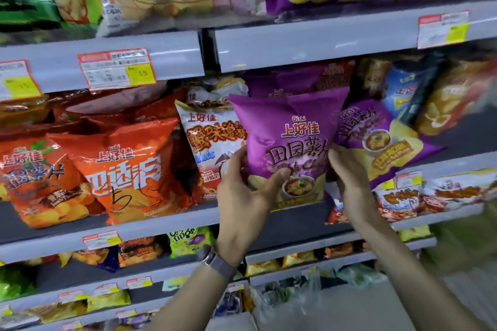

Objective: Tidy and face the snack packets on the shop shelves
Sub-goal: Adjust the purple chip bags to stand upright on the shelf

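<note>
Head view: left hand [242, 191] and right hand [347, 177] pinch the packet [290, 137] by its sides (label outward). Likely squaring it on the shelf [166, 226].

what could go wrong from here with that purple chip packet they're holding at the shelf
The shiny purple foil crisp packet is held only near its lower edges by the left hand and right hand; its puffy top may flop forward once released.
The second purple packet beside it leans steeply right; a nudge might tip it off the grey shelf edge.
The white snack packet on its left may get pushed askew.
</note>
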Demonstrator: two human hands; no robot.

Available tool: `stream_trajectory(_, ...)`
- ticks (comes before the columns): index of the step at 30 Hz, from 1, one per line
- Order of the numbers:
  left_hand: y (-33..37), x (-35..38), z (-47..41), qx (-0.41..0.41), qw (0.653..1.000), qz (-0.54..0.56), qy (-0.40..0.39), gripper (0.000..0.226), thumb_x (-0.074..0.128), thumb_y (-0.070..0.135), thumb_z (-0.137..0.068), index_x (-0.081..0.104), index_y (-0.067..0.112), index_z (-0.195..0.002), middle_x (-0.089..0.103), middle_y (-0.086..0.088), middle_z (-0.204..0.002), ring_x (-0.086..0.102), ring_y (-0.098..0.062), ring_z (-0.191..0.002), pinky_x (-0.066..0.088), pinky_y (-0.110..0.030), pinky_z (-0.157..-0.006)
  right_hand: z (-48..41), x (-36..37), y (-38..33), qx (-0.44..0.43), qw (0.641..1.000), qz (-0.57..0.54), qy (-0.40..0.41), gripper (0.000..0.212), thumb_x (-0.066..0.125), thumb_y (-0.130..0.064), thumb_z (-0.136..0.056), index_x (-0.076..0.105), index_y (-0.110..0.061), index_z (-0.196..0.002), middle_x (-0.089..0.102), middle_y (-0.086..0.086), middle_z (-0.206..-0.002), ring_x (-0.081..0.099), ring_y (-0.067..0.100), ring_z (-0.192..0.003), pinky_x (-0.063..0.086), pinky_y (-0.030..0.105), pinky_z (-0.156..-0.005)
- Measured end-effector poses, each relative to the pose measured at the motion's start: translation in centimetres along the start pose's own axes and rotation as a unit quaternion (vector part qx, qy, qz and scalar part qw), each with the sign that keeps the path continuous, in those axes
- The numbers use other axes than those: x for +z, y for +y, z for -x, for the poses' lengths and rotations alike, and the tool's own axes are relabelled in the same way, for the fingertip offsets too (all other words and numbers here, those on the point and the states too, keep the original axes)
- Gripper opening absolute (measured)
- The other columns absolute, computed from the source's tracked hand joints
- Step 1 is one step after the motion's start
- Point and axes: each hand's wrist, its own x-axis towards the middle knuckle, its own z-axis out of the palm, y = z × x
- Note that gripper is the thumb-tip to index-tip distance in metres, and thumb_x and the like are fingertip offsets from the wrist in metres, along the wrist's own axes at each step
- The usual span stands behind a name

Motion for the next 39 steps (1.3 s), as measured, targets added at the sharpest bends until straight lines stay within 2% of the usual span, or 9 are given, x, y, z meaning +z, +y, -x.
stream_trajectory(2, 0.3, 2.1, -1.2, 0.005, 1.000, -0.007, 0.000, 0.065, 0.086, 0.055, -0.074, 0.061, 0.028, -0.128, 0.078, 0.010, -0.104, 0.075, -0.013, -0.091, 0.062, -0.046, -0.082, -0.6, -0.9, 0.2, -0.008, 1.000, 0.008, 0.006, 0.063, 0.069, -0.064, -0.086, 0.060, -0.027, -0.135, 0.074, 0.003, -0.103, 0.069, 0.022, -0.100, 0.053, 0.052, -0.093)
stream_trajectory(5, 0.7, 4.8, -2.7, 0.008, 0.999, -0.038, -0.008, 0.065, 0.084, 0.057, -0.074, 0.057, 0.032, -0.127, 0.078, 0.009, -0.095, 0.074, -0.011, -0.082, 0.061, -0.042, -0.076, -1.3, -1.9, 1.3, -0.025, 0.999, 0.025, 0.012, 0.055, 0.068, -0.046, -0.095, 0.052, -0.032, -0.146, 0.065, -0.010, -0.138, 0.059, 0.012, -0.131, 0.046, 0.049, -0.112)
stream_trajectory(16, -1.6, 7.4, -4.8, -0.037, 0.996, -0.079, -0.033, 0.057, 0.080, 0.049, -0.087, 0.053, 0.027, -0.132, 0.078, 0.008, -0.104, 0.074, -0.009, -0.089, 0.060, -0.037, -0.079, -3.8, -3.0, 4.5, -0.015, 0.994, 0.113, 0.002, 0.075, 0.064, -0.065, -0.091, 0.038, -0.035, -0.155, 0.050, -0.012, -0.150, 0.046, 0.013, -0.141, 0.041, 0.051, -0.115)
stream_trajectory(23, -1.0, 6.9, -4.8, -0.036, 0.994, -0.098, -0.021, 0.056, 0.080, 0.038, -0.090, 0.053, 0.023, -0.137, 0.077, 0.014, -0.110, 0.072, -0.001, -0.095, 0.059, -0.030, -0.082, -3.9, -2.6, 4.4, -0.003, 0.997, 0.065, -0.046, 0.072, 0.078, -0.025, -0.092, 0.040, -0.029, -0.154, 0.061, -0.010, -0.142, 0.058, 0.009, -0.132, 0.050, 0.044, -0.109)
stream_trajectory(26, -0.9, 6.4, -4.5, -0.021, 0.990, -0.133, -0.035, 0.058, 0.078, 0.041, -0.092, 0.051, 0.027, -0.141, 0.075, 0.018, -0.108, 0.070, 0.005, -0.094, 0.057, -0.022, -0.080, -4.0, -2.7, 4.6, 0.009, 0.997, 0.056, -0.056, 0.074, 0.078, -0.022, -0.091, 0.039, -0.030, -0.154, 0.061, -0.011, -0.141, 0.060, 0.008, -0.129, 0.052, 0.043, -0.107)
stream_trajectory(31, -1.7, 5.6, -4.0, -0.006, 0.980, -0.195, -0.049, 0.057, 0.068, 0.057, -0.092, 0.049, 0.038, -0.143, 0.073, 0.015, -0.116, 0.071, -0.012, -0.102, 0.059, -0.043, -0.083, -4.1, -3.0, 4.1, 0.007, 0.995, 0.076, -0.059, 0.083, 0.080, -0.034, -0.088, 0.033, -0.039, -0.156, 0.060, -0.019, -0.140, 0.060, -0.002, -0.125, 0.053, 0.025, -0.101)
stream_trajectory(34, -2.0, 5.6, -3.7, -0.009, 0.971, -0.237, -0.044, 0.063, 0.071, 0.053, -0.092, 0.045, 0.037, -0.148, 0.069, 0.008, -0.102, 0.069, -0.025, -0.095, 0.050, -0.039, -0.075, -4.4, -2.9, 3.5, 0.008, 0.994, 0.083, -0.071, 0.082, 0.079, -0.029, -0.090, 0.031, -0.036, -0.156, 0.062, -0.020, -0.135, 0.062, -0.008, -0.117, 0.050, 0.010, -0.090)
stream_trajectory(36, -2.2, 6.0, -3.5, -0.007, 0.970, -0.240, -0.036, 0.063, 0.073, 0.047, -0.092, 0.045, 0.036, -0.147, 0.063, 0.014, -0.089, 0.065, -0.020, -0.085, 0.048, -0.044, -0.079, -4.5, -3.0, 3.4, 0.007, 0.993, 0.093, -0.077, 0.082, 0.078, -0.027, -0.091, 0.029, -0.033, -0.157, 0.062, -0.019, -0.135, 0.061, -0.012, -0.114, 0.047, 0.004, -0.086)
stream_trajectory(39, -2.4, 6.6, -3.3, -0.004, 0.969, -0.244, -0.027, 0.061, 0.073, 0.046, -0.093, 0.044, 0.035, -0.146, 0.066, 0.022, -0.100, 0.064, -0.014, -0.086, 0.050, -0.058, -0.092, -4.6, -3.1, 3.4, 0.005, 0.991, 0.106, -0.076, 0.084, 0.078, -0.028, -0.091, 0.028, -0.031, -0.158, 0.061, -0.019, -0.136, 0.061, -0.014, -0.112, 0.047, 0.004, -0.085)
